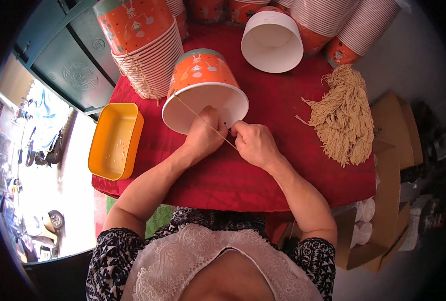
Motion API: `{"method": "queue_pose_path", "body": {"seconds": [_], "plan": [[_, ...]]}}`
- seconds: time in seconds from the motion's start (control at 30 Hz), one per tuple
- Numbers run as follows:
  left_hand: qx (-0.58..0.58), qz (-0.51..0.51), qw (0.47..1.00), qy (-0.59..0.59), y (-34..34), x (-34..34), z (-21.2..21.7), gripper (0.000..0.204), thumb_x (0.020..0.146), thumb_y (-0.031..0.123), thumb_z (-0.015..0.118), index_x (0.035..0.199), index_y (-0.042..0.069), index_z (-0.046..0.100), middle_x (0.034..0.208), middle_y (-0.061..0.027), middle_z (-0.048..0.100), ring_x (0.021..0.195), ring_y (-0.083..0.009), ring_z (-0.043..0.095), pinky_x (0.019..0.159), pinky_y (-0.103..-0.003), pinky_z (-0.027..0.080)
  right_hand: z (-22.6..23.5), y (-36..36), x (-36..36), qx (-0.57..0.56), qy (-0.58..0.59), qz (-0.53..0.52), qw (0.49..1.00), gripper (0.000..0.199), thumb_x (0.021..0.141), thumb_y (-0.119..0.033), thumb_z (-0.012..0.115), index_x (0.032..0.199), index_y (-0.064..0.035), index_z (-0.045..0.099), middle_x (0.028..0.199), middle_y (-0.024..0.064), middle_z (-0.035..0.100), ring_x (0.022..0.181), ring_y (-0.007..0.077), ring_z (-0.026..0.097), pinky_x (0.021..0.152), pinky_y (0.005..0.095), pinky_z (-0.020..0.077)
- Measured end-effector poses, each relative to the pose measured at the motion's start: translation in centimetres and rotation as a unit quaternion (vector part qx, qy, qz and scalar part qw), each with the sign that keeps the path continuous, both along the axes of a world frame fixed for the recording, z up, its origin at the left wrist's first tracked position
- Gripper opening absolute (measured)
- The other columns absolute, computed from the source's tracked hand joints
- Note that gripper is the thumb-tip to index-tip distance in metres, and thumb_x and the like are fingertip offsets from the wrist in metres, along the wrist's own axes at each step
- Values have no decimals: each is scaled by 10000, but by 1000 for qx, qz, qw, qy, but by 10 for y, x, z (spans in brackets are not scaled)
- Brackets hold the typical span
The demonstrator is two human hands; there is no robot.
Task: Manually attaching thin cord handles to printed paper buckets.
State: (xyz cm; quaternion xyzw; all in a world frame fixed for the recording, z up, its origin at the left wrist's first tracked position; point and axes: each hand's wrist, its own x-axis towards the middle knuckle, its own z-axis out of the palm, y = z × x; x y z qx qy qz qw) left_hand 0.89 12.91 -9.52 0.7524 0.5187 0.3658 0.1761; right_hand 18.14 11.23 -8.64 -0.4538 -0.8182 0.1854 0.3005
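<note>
An orange paper bucket [203, 70] with a white inside lies tilted on the table, its mouth toward me. My left hand [206, 131] is closed at the lower right of its rim, fingers reaching inside and gripping the wall. From the rim's upper left, a thin beige string [199, 115] runs taut across the mouth and past my left hand. My right hand [254, 142] is closed beside the rim, pinching the string's lower part; its fingertips are partly hidden. Between the two hands a small dark spot shows, too small to make out.
A red cloth [283, 185] covers the table. Stacked buckets [150, 65] stand at the back left, strings hanging from them. More stacks [368, 27] and a loose white-mouthed bucket [272, 42] are behind. A yellow box [115, 145] sits left, a string bundle [345, 118] right.
</note>
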Motion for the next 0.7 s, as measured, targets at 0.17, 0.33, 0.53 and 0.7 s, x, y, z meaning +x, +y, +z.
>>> {"method": "queue_pose_path", "body": {"seconds": [0.17,0.33,0.53,0.7], "plan": [[-3,14,1000,4,1,4,2,125,739,38,625,751,-74,571,798,-275,595,716,-429,615,612,-469,495,-5,3,5,15,24,14,1000,114,811,-14,532,857,10,634,732,196,663,685,347,675,603,434,532],[41,13,999,-2,4,-3,-10,121,710,23,639,711,-57,548,711,-235,571,644,-349,596,564,-421,461,13,4,12,-50,63,-3,997,154,788,-141,613,760,7,647,703,201,655,654,372,659,607,438,529],[-43,-19,999,7,3,1,6,150,702,30,652,653,-57,542,738,-230,596,644,-335,608,559,-422,457,-1,22,15,-43,38,-94,994,338,871,-281,605,743,27,658,654,240,614,621,388,648,560,435,505],[-34,-65,997,-39,-7,-9,11,106,752,26,608,774,-76,597,788,-250,624,717,-377,639,617,-429,500,5,21,5,-128,170,-88,973,374,930,-241,539,745,67,643,628,198,643,594,306,661,572,410,505]]}}
